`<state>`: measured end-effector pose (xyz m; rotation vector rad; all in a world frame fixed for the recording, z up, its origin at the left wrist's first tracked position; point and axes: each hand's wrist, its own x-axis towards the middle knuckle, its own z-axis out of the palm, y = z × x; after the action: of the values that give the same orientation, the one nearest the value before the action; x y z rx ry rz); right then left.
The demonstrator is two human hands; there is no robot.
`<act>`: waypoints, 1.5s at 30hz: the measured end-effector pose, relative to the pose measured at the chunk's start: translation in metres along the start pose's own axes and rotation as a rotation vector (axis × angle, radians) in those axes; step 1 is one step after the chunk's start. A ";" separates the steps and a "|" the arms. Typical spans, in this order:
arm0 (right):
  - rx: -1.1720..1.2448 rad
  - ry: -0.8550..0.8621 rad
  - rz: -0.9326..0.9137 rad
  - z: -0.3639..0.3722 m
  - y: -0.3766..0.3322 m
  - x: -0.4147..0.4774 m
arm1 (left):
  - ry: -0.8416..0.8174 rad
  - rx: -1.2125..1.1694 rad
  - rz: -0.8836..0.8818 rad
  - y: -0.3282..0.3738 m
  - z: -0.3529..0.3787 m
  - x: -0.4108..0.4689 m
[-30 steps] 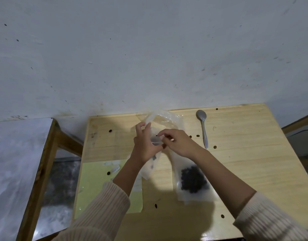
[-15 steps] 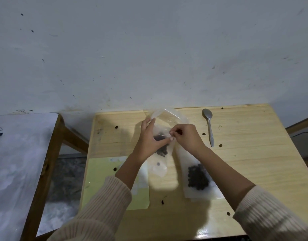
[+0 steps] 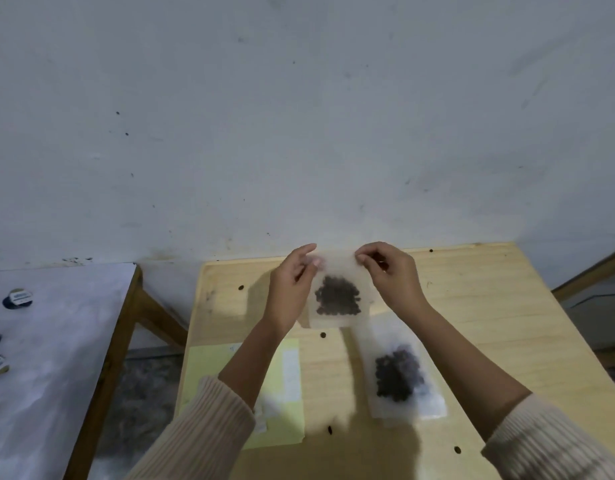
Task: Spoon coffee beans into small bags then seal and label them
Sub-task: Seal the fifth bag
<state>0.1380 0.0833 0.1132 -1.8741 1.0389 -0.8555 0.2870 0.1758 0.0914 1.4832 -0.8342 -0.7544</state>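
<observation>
Now, held bag (image 3: 338, 275): a small clear bag, held upright over the far part of the desk, near its far edge.
Coffee beans (image 3: 337, 297): a dark clump sitting in the lower half of the held bag.
Left hand (image 3: 292, 289): thumb and fingertips pinching the held bag's top left corner; the rest of the bag hangs to the right of the palm.
Right hand (image 3: 389, 275): fingers curled, thumb and forefinger pinching the top right corner; the bag hangs below and to the left of that pinch.
Grip and bag: the top edge runs between the two pinches, and the beans lie well below both.
Second bag (image 3: 399, 379): lying flat on the desk, nearer the person, just left of the right forearm, with dark beans inside.
Desk (image 3: 489, 306): pale wood, its far edge against the wall.
Yellow sheet (image 3: 212, 368): flat along the desk's left edge, partly under the left forearm.
Loose beans (image 3: 322, 335): single dark beans scattered over the desk top.
Side table (image 3: 56, 341): off to the left, apart from the desk, with a few small items too small to tell.
</observation>
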 end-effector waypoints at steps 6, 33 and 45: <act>0.214 0.016 0.004 -0.025 -0.036 0.010 | 0.092 -0.205 0.060 0.051 0.003 0.014; 0.196 -0.069 -0.012 -0.146 -0.030 0.036 | -0.011 -0.051 0.171 0.119 0.116 0.004; 0.416 -0.201 0.146 -0.142 -0.003 0.036 | 0.078 -0.094 0.112 0.101 0.110 -0.005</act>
<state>0.0354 0.0064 0.1847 -1.4799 0.7919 -0.7166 0.1843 0.1187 0.1837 1.3622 -0.8051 -0.6393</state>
